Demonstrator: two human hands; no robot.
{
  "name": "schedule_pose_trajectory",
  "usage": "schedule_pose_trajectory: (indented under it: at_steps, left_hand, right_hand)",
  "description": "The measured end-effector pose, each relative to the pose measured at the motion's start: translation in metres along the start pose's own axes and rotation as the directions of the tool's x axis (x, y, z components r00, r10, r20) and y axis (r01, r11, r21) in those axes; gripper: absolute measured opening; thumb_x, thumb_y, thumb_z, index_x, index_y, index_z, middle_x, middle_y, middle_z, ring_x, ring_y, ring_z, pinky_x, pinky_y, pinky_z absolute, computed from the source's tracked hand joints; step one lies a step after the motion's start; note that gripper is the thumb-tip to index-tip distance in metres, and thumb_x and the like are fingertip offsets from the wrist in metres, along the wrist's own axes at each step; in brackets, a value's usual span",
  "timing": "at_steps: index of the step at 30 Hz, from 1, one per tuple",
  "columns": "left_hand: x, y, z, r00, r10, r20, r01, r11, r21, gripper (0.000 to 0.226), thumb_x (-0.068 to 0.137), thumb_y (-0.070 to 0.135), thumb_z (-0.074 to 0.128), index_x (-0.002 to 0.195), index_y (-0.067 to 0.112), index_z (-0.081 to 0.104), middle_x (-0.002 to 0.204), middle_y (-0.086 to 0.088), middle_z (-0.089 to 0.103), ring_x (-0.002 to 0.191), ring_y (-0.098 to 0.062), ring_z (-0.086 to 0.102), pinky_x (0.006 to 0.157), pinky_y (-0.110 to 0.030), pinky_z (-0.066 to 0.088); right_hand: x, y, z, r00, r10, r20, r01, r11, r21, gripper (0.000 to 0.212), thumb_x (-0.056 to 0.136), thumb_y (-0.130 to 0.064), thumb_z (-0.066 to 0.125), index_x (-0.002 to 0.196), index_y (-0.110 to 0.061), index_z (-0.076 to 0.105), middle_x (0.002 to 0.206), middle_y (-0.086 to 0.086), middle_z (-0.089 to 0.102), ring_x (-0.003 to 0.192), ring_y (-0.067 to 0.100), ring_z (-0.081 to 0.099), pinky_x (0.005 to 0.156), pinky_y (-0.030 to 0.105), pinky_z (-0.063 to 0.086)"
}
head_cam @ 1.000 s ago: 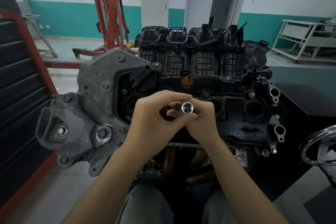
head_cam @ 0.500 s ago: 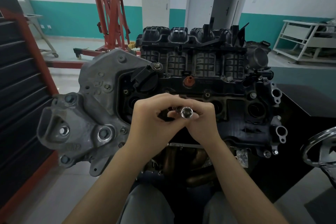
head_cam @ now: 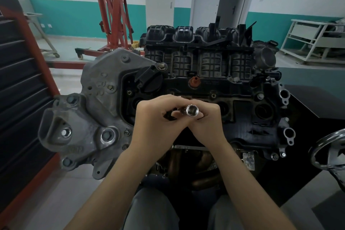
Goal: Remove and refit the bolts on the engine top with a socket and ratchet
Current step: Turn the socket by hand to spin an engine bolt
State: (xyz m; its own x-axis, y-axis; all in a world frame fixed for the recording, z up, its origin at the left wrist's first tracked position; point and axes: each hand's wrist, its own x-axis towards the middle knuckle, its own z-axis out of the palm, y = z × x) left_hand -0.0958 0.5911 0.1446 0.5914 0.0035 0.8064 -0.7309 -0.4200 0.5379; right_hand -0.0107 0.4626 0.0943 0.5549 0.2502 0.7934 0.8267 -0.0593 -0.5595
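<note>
Both hands meet in front of the engine point(head_cam: 214, 84) top. The left hand point(head_cam: 158, 123) and right hand point(head_cam: 207, 123) have curled fingers pinching one shiny socket point(head_cam: 192, 110) – its hollow mouth faces the camera, and nothing is seen inside.

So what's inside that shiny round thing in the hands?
The socket faces the camera with its open end. Inside is a dark, hollow hole; no bolt shows. Fingers of the left hand and right hand cover whatever it joins behind.
</note>
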Motion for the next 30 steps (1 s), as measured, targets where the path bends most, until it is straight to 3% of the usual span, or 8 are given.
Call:
schedule_pose_trajectory:
  at_steps: [3,7,10,13,20,23,26,30]
  left_hand:
    - [-0.0012,-0.0002,0.0006,0.999,-0.017,0.028,0.019,0.997,-0.069,0.024,0.077,0.002,0.074,0.098,0.013,0.073,0.093,0.005,0.073,0.09,-0.005,0.069,0.08,-0.02,0.053]
    - [-0.0023,-0.0007,-0.0016,0.993,-0.066,0.103,0.09,0.965,-0.246,0.025,0.081,0.0,0.068,0.103,0.01,0.07,0.098,-0.003,0.073,0.099,-0.018,0.068,0.088,-0.032,0.054]
    - [-0.0015,0.0004,0.0014,0.999,-0.007,0.044,0.011,0.994,-0.105,0.026,0.073,0.005,0.079,0.097,0.012,0.071,0.091,-0.001,0.072,0.091,-0.013,0.069,0.085,-0.027,0.053]
    - [-0.0015,0.0001,0.0046,0.999,0.015,-0.043,-0.017,0.999,-0.042,0.029,0.07,0.0,0.081,0.092,0.018,0.072,0.086,0.006,0.072,0.084,-0.005,0.069,0.078,-0.018,0.052]
    - [-0.003,-0.0032,0.0004,0.995,-0.039,0.089,0.06,0.966,-0.25,0.027,0.079,0.007,0.072,0.105,0.014,0.07,0.097,0.005,0.073,0.096,-0.013,0.069,0.084,-0.025,0.053]
    - [-0.0008,-0.004,0.0026,1.0,-0.006,0.028,0.008,0.997,-0.079,0.025,0.07,0.007,0.083,0.094,0.012,0.073,0.091,0.002,0.073,0.089,-0.009,0.069,0.081,-0.022,0.053]
    - [-0.0011,-0.0035,0.0054,0.997,0.06,-0.039,-0.059,0.998,0.035,0.028,0.07,0.0,0.082,0.092,0.015,0.074,0.087,0.006,0.072,0.085,-0.004,0.069,0.079,-0.015,0.052]
    - [-0.0025,-0.0031,0.0043,0.999,-0.022,0.043,0.028,0.987,-0.156,0.029,0.079,0.003,0.072,0.106,0.014,0.071,0.097,0.005,0.073,0.097,-0.008,0.069,0.086,-0.022,0.052]
  right_hand:
    - [0.0004,-0.0049,-0.0002,0.997,-0.066,0.035,0.066,0.998,0.01,0.017,0.084,-0.004,0.064,0.098,-0.012,0.067,0.093,-0.015,0.067,0.088,0.001,0.066,0.076,0.018,0.049]
    - [-0.0006,-0.0017,0.0001,0.999,-0.021,0.034,0.021,1.0,0.018,0.015,0.086,-0.009,0.064,0.101,-0.013,0.067,0.092,-0.02,0.065,0.087,-0.001,0.066,0.075,0.019,0.05]
    - [-0.0014,0.002,0.0004,1.0,0.003,0.006,-0.003,1.0,0.009,0.029,0.079,0.009,0.07,0.102,-0.009,0.069,0.092,-0.01,0.07,0.087,0.006,0.069,0.075,0.024,0.054]
    - [-0.0009,0.0001,0.001,1.0,-0.026,-0.003,0.026,1.0,-0.003,0.024,0.081,0.006,0.069,0.1,-0.008,0.07,0.091,-0.004,0.071,0.087,0.008,0.069,0.074,0.025,0.054]
    - [-0.0017,0.0004,0.001,0.999,-0.027,0.037,0.028,0.999,-0.033,0.02,0.085,-0.004,0.063,0.103,-0.014,0.066,0.095,-0.027,0.063,0.089,-0.007,0.064,0.077,0.013,0.049]
    - [-0.0011,0.0041,0.0006,1.0,-0.007,-0.002,0.007,0.998,-0.057,0.032,0.075,0.014,0.071,0.097,-0.009,0.072,0.092,-0.014,0.069,0.088,0.001,0.068,0.075,0.019,0.052]
    - [-0.0001,0.0009,0.0016,0.999,-0.025,-0.02,0.024,0.999,-0.025,0.025,0.077,0.008,0.072,0.095,-0.009,0.072,0.088,-0.007,0.071,0.084,0.008,0.069,0.073,0.025,0.053]
    - [0.0004,-0.0021,0.0002,0.997,-0.073,0.022,0.073,0.997,-0.011,0.016,0.085,-0.005,0.063,0.097,-0.013,0.068,0.092,-0.018,0.065,0.087,-0.002,0.065,0.075,0.016,0.048]
